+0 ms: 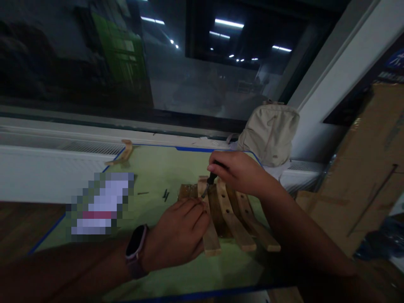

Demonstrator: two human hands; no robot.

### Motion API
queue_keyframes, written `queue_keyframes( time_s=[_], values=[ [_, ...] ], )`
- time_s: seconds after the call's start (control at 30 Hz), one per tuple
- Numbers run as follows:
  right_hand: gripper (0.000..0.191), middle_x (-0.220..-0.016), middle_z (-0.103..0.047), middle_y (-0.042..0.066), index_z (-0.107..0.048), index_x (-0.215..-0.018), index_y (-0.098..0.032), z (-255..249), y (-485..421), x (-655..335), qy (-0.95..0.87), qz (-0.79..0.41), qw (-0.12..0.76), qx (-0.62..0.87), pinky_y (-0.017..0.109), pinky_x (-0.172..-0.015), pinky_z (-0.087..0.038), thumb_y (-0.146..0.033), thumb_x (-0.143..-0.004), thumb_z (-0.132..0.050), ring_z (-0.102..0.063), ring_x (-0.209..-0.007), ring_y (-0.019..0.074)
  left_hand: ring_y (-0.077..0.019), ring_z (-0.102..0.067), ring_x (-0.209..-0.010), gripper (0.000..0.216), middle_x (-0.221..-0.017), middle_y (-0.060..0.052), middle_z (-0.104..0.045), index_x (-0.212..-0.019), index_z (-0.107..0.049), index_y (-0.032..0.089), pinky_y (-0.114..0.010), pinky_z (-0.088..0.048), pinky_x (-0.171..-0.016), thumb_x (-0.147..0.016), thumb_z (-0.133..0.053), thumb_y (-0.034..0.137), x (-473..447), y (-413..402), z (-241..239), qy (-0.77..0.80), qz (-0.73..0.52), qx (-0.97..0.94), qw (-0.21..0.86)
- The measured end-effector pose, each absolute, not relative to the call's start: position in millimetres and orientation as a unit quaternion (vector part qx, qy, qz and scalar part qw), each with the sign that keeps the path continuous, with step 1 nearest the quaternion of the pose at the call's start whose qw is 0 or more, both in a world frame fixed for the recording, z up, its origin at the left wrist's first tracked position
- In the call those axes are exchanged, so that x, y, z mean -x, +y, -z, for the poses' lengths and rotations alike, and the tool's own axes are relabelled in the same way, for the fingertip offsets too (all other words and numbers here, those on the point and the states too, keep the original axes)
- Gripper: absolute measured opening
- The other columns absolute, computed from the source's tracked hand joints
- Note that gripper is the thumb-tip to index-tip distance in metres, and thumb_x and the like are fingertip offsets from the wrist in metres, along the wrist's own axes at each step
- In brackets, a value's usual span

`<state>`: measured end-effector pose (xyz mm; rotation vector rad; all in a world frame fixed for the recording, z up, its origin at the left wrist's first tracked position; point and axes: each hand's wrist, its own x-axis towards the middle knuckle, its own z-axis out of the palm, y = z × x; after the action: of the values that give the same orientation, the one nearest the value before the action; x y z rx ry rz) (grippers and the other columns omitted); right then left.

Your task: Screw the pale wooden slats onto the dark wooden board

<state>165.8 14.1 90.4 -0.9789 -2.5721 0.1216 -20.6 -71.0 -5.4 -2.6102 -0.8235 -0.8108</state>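
Note:
My right hand (241,171) is wrapped round the dark handle of a screwdriver (211,178). The tool slants down, its tip at a hole near the far end of the leftmost curved wooden slat (211,240). With a watch on the wrist, my left hand (178,229) is closed over that slat's middle; its fingertips are partly hidden. A second slat (235,225) and a third slat (257,225), both with dark holes, lie alongside to the right. All three rest across a darker brown wooden piece (217,210). Left of it, several dark screws (166,195) lie on the table.
The green table (151,164) has blue edging. A blurred-out flat item (104,206) lies on its left side. At the back left corner is a curved wooden piece (126,150). A beige backpack (273,132) leans by the window, and large cardboard (362,168) stands at the right.

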Motion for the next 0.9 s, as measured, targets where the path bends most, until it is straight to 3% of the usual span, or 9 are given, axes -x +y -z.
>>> queue_keyframes(
  time_s=[0.13, 0.2, 0.3, 0.4, 0.47, 0.57, 0.7, 0.8, 0.9],
  values=[
    [0.028, -0.108, -0.059, 0.009, -0.051, -0.121, -0.017, -91.8, 11.6, -170.1, -0.935, -0.113, 0.211, 0.262, 0.033, -0.086, -0.043, -0.026, -0.096, -0.043, -0.056, -0.100, 0.0198, -0.0262, -0.061, -0.094, 0.026, -0.095, -0.013, -0.067, -0.098, -0.062, 0.008, -0.042, -0.055, -0.085, -0.087, -0.046, 0.026, 21.1, -71.6, 4.2, -0.287, 0.279, 0.906, 0.140],
    [0.032, -0.111, -0.059, 0.007, -0.047, -0.127, -0.019, -92.4, 10.1, -171.2, -0.937, -0.146, 0.210, 0.237, 0.032, -0.088, -0.044, -0.023, -0.097, -0.041, -0.056, -0.103, 0.0180, -0.0260, -0.061, -0.094, 0.026, -0.095, -0.013, -0.067, -0.097, -0.061, 0.008, -0.042, -0.054, -0.085, -0.088, -0.045, 0.026, 20.9, -71.5, 4.2, -0.285, 0.284, 0.905, 0.141],
    [0.032, -0.105, -0.062, 0.004, -0.049, -0.124, -0.021, -90.6, 9.1, -169.0, -0.927, -0.152, 0.232, 0.254, 0.028, -0.080, -0.046, -0.032, -0.094, -0.052, -0.060, -0.092, 0.0164, -0.0247, -0.061, -0.093, 0.023, -0.093, -0.012, -0.067, -0.095, -0.061, 0.009, -0.041, -0.053, -0.086, -0.089, -0.044, 0.024, 20.0, -71.4, 4.3, -0.288, 0.288, 0.902, 0.142],
    [0.032, -0.090, -0.065, 0.003, -0.058, -0.106, -0.019, -86.2, 10.4, -164.1, -0.916, -0.068, 0.259, 0.299, 0.027, -0.070, -0.046, -0.044, -0.086, -0.063, -0.062, -0.078, 0.0170, -0.0248, -0.061, -0.092, 0.022, -0.092, -0.011, -0.067, -0.095, -0.061, 0.010, -0.041, -0.053, -0.085, -0.086, -0.046, 0.023, 19.5, -71.4, 4.9, -0.291, 0.290, 0.901, 0.142],
    [0.028, -0.082, -0.067, 0.004, -0.062, -0.095, -0.018, -83.8, 11.7, -162.2, -0.918, -0.006, 0.255, 0.303, 0.028, -0.069, -0.047, -0.045, -0.087, -0.061, -0.063, -0.075, 0.0187, -0.0259, -0.061, -0.093, 0.022, -0.094, -0.012, -0.067, -0.095, -0.062, 0.009, -0.041, -0.054, -0.085, -0.084, -0.048, 0.023, 19.7, -70.9, 5.7, -0.285, 0.294, 0.901, 0.143],
    [0.024, -0.100, -0.070, 0.011, -0.063, -0.107, -0.015, -83.5, 12.0, -163.2, -0.928, 0.011, 0.254, 0.272, 0.035, -0.081, -0.050, -0.032, -0.095, -0.050, -0.066, -0.093, 0.0231, -0.0278, -0.062, -0.094, 0.021, -0.095, -0.013, -0.067, -0.092, -0.062, 0.010, -0.042, -0.055, -0.084, -0.081, -0.051, 0.023, 20.3, -69.5, 7.6, -0.282, 0.290, 0.904, 0.137],
    [0.040, -0.132, -0.060, 0.012, -0.048, -0.135, -0.020, -86.3, 8.8, -165.6, -0.940, -0.049, 0.257, 0.220, 0.042, -0.100, -0.044, -0.019, -0.096, -0.041, -0.054, -0.124, 0.0231, -0.0263, -0.062, -0.088, 0.019, -0.090, -0.011, -0.066, -0.090, -0.062, 0.011, -0.042, -0.055, -0.081, -0.083, -0.051, 0.024, 19.9, -68.1, 9.5, -0.280, 0.287, 0.907, 0.129],
    [0.037, -0.122, -0.066, 0.009, -0.050, -0.132, -0.022, -86.2, 6.7, -165.0, -0.944, -0.072, 0.248, 0.208, 0.037, -0.096, -0.048, -0.018, -0.095, -0.044, -0.060, -0.114, 0.0204, -0.0254, -0.062, -0.086, 0.022, -0.089, -0.010, -0.067, -0.092, -0.062, 0.011, -0.041, -0.055, -0.079, -0.087, -0.050, 0.029, 18.9, -68.0, 8.9, -0.282, 0.277, 0.910, 0.125],
    [0.026, -0.106, -0.069, 0.008, -0.055, -0.117, -0.020, -84.5, 8.4, -166.1, -0.929, -0.040, 0.271, 0.247, 0.031, -0.077, -0.053, -0.020, -0.091, -0.053, -0.067, -0.090, 0.0191, -0.0243, -0.062, -0.086, 0.025, -0.088, -0.009, -0.066, -0.091, -0.061, 0.012, -0.039, -0.054, -0.078, -0.088, -0.051, 0.035, 18.1, -68.0, 7.5, -0.289, 0.268, 0.911, 0.126]
  ],
)
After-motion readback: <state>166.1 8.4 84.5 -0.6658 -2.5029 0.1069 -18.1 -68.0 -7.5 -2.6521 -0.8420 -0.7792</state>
